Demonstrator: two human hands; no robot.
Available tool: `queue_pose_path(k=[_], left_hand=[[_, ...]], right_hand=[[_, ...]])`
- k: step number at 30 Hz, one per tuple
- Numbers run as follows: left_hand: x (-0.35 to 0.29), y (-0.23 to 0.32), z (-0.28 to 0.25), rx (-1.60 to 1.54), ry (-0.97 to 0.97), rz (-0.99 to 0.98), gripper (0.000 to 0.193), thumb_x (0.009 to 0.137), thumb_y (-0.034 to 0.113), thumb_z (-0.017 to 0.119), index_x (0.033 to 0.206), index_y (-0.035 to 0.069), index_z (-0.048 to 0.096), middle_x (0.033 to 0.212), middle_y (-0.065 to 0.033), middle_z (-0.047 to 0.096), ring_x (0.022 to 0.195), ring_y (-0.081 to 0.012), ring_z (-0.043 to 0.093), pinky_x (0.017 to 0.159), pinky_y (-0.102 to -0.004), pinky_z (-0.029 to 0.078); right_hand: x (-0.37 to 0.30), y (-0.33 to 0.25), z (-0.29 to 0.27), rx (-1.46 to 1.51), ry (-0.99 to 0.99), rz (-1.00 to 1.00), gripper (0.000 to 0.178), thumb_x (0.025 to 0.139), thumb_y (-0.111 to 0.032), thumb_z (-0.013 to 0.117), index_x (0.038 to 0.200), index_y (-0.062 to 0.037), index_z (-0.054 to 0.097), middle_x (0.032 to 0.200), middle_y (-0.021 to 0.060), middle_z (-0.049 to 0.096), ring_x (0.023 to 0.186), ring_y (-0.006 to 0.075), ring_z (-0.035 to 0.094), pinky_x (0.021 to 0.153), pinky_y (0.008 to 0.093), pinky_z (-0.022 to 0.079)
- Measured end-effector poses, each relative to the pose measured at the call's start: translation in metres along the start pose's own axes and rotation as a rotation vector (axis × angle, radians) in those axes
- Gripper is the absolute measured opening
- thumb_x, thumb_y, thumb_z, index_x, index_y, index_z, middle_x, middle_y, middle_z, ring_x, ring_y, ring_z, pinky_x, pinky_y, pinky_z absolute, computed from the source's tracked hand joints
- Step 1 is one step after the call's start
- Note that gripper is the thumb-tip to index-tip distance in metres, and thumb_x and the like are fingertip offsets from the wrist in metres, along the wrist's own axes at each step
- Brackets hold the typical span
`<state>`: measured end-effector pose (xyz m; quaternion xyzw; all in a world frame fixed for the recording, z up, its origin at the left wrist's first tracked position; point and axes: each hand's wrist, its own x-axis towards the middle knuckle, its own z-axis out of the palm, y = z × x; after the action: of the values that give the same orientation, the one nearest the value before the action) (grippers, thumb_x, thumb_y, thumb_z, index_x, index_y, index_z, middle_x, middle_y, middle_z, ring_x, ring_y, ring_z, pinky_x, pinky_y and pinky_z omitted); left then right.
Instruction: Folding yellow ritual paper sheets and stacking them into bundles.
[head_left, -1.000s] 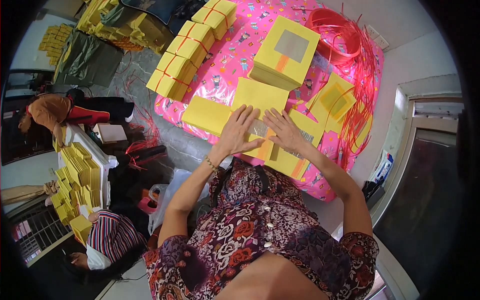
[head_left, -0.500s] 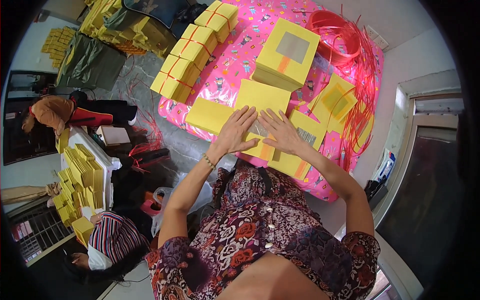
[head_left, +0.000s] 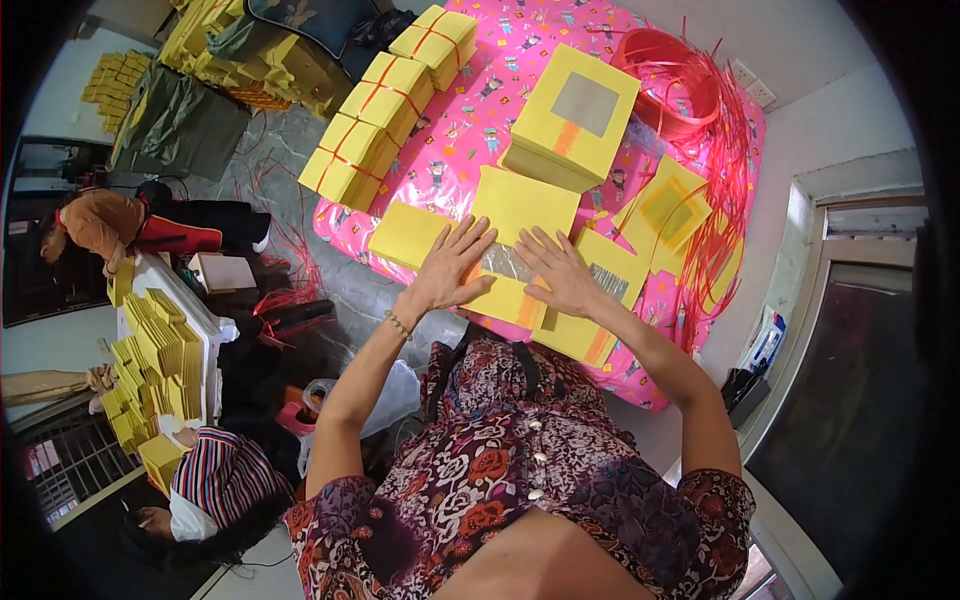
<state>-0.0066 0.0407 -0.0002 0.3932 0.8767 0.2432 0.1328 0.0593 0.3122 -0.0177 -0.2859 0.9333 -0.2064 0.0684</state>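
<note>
The left hand (head_left: 452, 268) and the right hand (head_left: 562, 275) lie palm down on a yellow sheet (head_left: 505, 298) at the near edge of the tabletop (head_left: 462, 115). The fingers of both hands are straight and slightly spread, the thumbs extended inward; neither hand grips anything. Between the hands, the sheet shows a silver patch (head_left: 508, 262) and, beside the right thumb, part of an orange stripe. A plain yellow sheet (head_left: 525, 203) adjoins it on the far side, and a plain yellow stack (head_left: 405, 232) lies left of it, toward the left edge. Under the right wrist, a side sheet (head_left: 565, 330) carries an orange stripe and a silver label-like patch; the fine strokes on this patch are too small to read. Farther from the near edge stands a tall yellow stack (head_left: 540, 105), its top marked with a grey rectangle and an orange stripe. Yellow bundles (head_left: 388, 95) tied with red strips line the left edge. A red basin (head_left: 640, 48) occupies the far right corner; red strips (head_left: 725, 165) hang from it along the right edge. The pink covering is printed with small figures.
</note>
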Motion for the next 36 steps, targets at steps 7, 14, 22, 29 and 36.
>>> queue_pose_path(k=[7, 14, 22, 29, 36], left_hand=[[0.0, -0.005, 0.005, -0.021, 0.017, 0.022, 0.072, 0.092, 0.047, 0.054, 0.154, 0.016, 0.033, 0.161, -0.0129, 0.025, 0.15, -0.0338, 0.017, 0.119, -0.0546, 0.017], [0.003, 0.003, -0.001, 0.012, 0.038, -0.003, 0.066, 0.094, 0.041, 0.054, 0.152, 0.014, 0.036, 0.159, -0.0127, 0.029, 0.149, -0.0332, 0.02, 0.119, -0.0546, 0.019], [0.006, 0.053, 0.004, -0.053, 0.538, -0.137, 0.044, 0.089, 0.01, 0.062, 0.133, 0.004, 0.054, 0.133, -0.0184, 0.056, 0.123, -0.0323, 0.053, 0.103, -0.0461, 0.043], [0.023, 0.062, 0.045, -1.102, 0.387, -0.507, 0.037, 0.094, 0.021, 0.066, 0.119, -0.004, 0.054, 0.091, -0.0083, 0.069, 0.071, -0.0125, 0.067, 0.059, -0.0245, 0.053], [0.058, 0.067, 0.037, -1.554, 0.511, -0.792, 0.034, 0.096, 0.021, 0.065, 0.117, -0.002, 0.05, 0.094, -0.0103, 0.068, 0.073, -0.0186, 0.071, 0.062, -0.0283, 0.059]], right_hand=[[0.0, 0.002, 0.002, 0.047, 0.01, 0.007, 0.072, 0.096, -0.043, 0.051, 0.156, -0.0106, 0.024, 0.162, 0.011, 0.021, 0.151, 0.0294, 0.015, 0.121, 0.0526, 0.011], [0.002, -0.003, -0.008, 0.01, 0.045, -0.014, 0.069, 0.096, -0.04, 0.052, 0.153, -0.0088, 0.029, 0.161, 0.0113, 0.025, 0.149, 0.0301, 0.02, 0.121, 0.0506, 0.015], [0.006, 0.014, -0.017, -0.054, 0.278, 0.095, 0.052, 0.091, -0.024, 0.066, 0.137, -0.0043, 0.051, 0.145, 0.015, 0.047, 0.138, 0.0337, 0.041, 0.114, 0.0454, 0.035], [0.011, 0.018, -0.009, -0.098, 0.489, -0.068, 0.029, 0.086, -0.017, 0.071, 0.111, -0.0035, 0.068, 0.114, 0.0132, 0.068, 0.11, 0.0299, 0.065, 0.097, 0.0433, 0.053], [0.014, 0.004, -0.018, -0.118, 0.522, -0.076, 0.026, 0.083, -0.013, 0.072, 0.108, -0.0038, 0.07, 0.106, 0.0116, 0.071, 0.103, 0.0266, 0.068, 0.094, 0.0442, 0.054]])
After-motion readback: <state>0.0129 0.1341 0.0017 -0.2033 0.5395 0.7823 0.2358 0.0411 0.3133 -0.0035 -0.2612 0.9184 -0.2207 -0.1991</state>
